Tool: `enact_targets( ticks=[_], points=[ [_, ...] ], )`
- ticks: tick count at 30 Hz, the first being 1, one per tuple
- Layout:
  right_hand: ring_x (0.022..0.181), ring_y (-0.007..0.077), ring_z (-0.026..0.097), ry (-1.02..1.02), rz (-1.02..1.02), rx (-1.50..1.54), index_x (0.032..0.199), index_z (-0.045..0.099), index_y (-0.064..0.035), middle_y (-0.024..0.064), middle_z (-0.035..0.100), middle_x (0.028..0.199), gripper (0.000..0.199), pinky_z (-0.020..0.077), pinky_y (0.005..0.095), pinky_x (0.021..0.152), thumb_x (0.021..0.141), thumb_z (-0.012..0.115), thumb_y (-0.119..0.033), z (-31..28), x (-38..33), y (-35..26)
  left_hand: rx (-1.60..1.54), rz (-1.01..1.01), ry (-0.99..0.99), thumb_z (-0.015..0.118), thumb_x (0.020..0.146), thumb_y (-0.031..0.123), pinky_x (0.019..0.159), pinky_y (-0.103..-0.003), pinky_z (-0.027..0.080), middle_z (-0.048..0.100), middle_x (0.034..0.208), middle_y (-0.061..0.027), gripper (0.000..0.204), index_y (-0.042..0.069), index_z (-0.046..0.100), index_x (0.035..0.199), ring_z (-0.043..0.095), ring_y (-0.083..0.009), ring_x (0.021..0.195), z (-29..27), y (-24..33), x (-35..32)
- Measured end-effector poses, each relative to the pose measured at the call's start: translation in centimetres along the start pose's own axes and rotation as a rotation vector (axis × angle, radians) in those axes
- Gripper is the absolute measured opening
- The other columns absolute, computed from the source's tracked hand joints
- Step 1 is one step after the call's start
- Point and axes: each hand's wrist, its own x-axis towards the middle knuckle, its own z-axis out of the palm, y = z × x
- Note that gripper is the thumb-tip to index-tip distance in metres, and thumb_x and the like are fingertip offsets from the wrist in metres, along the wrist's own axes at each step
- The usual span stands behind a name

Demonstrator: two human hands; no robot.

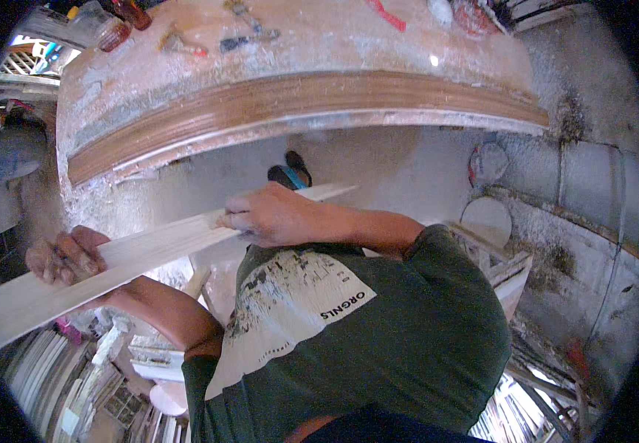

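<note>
A long, flat, whitish strip of board [160,244] slants across in front of my body, its left end nearer me and running to the edge of the picture. Toward that end my left hand [66,256] is closed on it, fingers curled over the upper face and forearm passing beneath. Farther along, my right hand [271,214] grips the strip, fingertips on its face and its back toward the table. Beyond them a brown wooden strip [304,96] with lengthwise grooves lies along the near edge of the dusty worktable [349,48]; neither hand touches it.
Brushes [249,38], a red strip [387,15], reddish jars [112,35] and a plastic bag [474,16] lie on the table. A sandalled foot [290,175] shows below it. Round tub [486,221] at right; many pale strips [42,369] stand lower left.
</note>
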Motion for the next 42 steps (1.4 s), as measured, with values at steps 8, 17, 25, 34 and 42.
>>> enact_targets(
  ticks=[8,17,25,34,42],
  points=[
    [0.078,0.0238,0.06,0.046,-0.101,0.115,0.11,0.06,-0.0061,0.0091,0.055,0.09,0.034,0.0507,0.035,0.062,0.077,0.061,-0.015,1.8,3.6,-0.8,-0.356,-0.011,0.007,0.047,0.089,0.026,0.044,-0.022,0.034,0.051,0.066,0.0046,0.019,0.015,0.048,0.074,0.045,-0.0087,0.045,-0.4,4.8,0.7],
    [0.086,0.0268,0.06,-0.134,-0.234,0.335,0.11,0.059,-0.0085,0.01,0.057,0.098,0.036,0.051,0.0374,0.068,0.075,0.063,-0.013,6.4,10.5,-0.6,-0.075,0.134,-0.041,0.054,0.084,0.023,0.042,-0.021,0.036,0.051,0.066,0.0037,0.014,0.015,0.049,0.075,0.046,-0.0088,0.045,-0.2,15.2,0.1],
    [0.09,0.0267,0.06,-0.442,-0.346,0.22,0.107,0.059,-0.0116,0.0075,0.057,0.102,0.033,0.0516,0.0383,0.073,0.075,0.063,-0.012,12.3,16.8,-4.4,0.438,0.347,0.216,0.066,0.074,0.018,0.042,-0.021,0.039,0.05,0.068,0.0027,0.018,0.014,0.048,0.076,0.046,-0.0094,0.047,1.5,30.4,-6.0],
    [0.091,0.0275,0.06,-0.933,-0.473,0.12,0.107,0.059,-0.0108,0.0087,0.058,0.098,0.028,0.0516,0.0381,0.077,0.079,0.06,-0.009,14.3,27.5,-19.6,0.627,0.607,0.279,0.062,0.078,0.01,0.039,-0.027,0.041,0.048,0.069,-0.0011,0.015,0.009,0.047,0.079,0.048,-0.0136,0.05,9.9,53.2,-10.8],
    [0.092,0.0273,0.06,-1.11,-0.651,0.001,0.108,0.061,-0.0132,0.0074,0.059,0.099,0.027,0.0506,0.0397,0.077,0.081,0.059,-0.012,18.8,42.1,-34.0,1.135,0.712,0.66,0.073,0.071,0.029,0.053,-0.024,0.04,0.045,0.076,-0.0013,0.038,0.012,0.044,0.089,0.041,-0.0114,0.056,12.5,65.3,-6.1]
  ],
)
